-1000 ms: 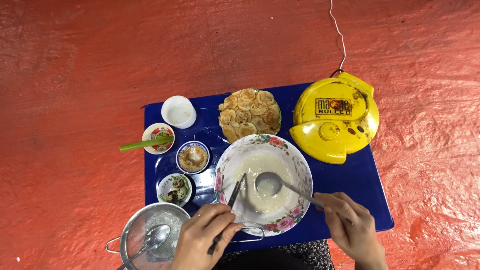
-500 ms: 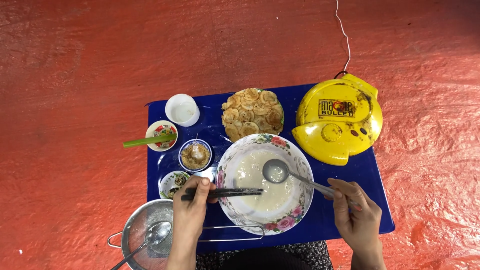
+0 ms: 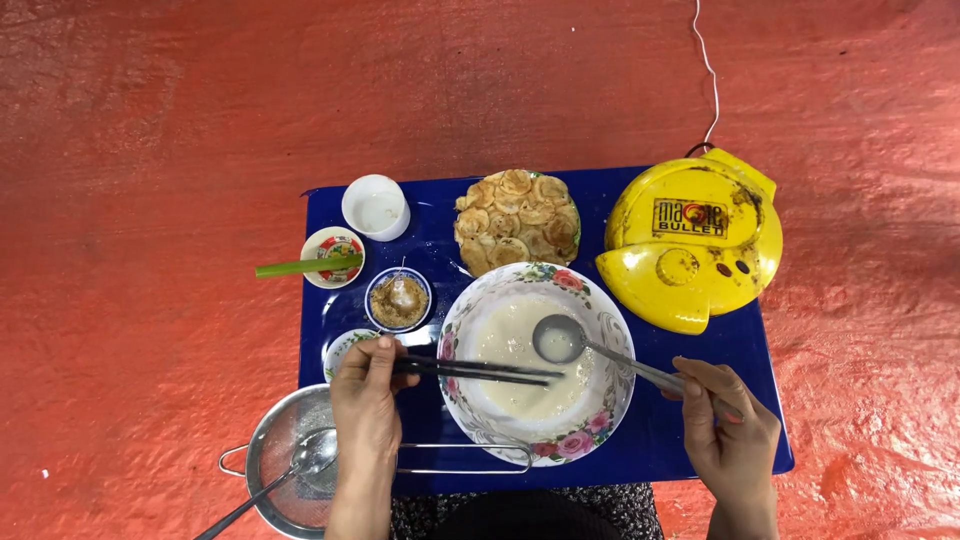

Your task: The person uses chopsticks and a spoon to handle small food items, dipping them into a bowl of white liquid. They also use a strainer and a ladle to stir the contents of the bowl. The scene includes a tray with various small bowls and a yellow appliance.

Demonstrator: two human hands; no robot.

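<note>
Since a moment ago the left hand (image 3: pixel 365 400) has swung its pinched dark chopsticks (image 3: pixel 480 370) flat across the flowered bowl (image 3: pixel 610 400) mid-frame, while the right hand (image 3: pixel 725 425) grips the ladle (image 3: pixel 560 338), which could tip and drip batter onto the blue tabletop (image 3: pixel 680 450).

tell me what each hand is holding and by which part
Left hand grips dark chopsticks by their near end; right hand holds the metal ladle by its handle's end.
</note>
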